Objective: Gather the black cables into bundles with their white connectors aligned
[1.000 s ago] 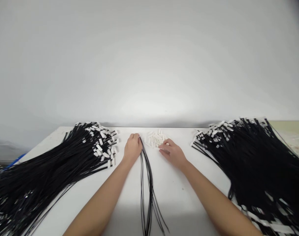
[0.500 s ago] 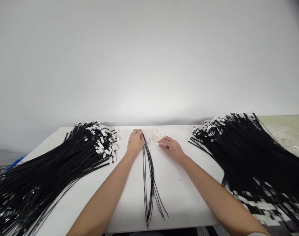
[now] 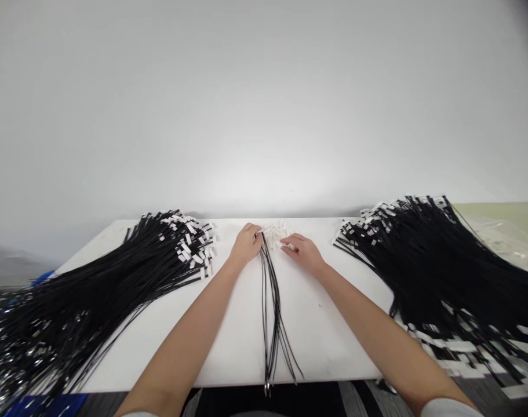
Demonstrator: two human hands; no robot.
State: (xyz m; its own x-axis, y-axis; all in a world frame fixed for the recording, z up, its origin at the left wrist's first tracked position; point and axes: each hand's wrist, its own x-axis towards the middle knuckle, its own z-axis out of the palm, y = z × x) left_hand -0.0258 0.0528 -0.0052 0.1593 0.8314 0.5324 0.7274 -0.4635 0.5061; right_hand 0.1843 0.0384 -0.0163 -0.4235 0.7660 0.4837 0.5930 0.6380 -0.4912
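Observation:
My left hand (image 3: 247, 243) is closed around the upper end of a small bunch of thin black wires (image 3: 272, 301). A small white piece shows at its fingertips. The wires run down the table toward me, and their metal-tipped ends reach the front edge. Just right of that hand lies a small heap of loose white connector pieces (image 3: 272, 234). My right hand (image 3: 306, 253) is at the heap's right side, thumb and fingers brought together. Whatever is between those fingertips is too small to make out.
A large pile of black wires (image 3: 116, 278) with white connectors at the far ends covers the left side of the white table (image 3: 333, 341). Another big pile of black wires (image 3: 429, 266) lies on the right. Behind the table stands a pale wall (image 3: 264, 116).
My left hand and its wires have shifted slightly right, closer to the white heap. The fingers of my right hand have drawn closer together. The camera view has moved a little.

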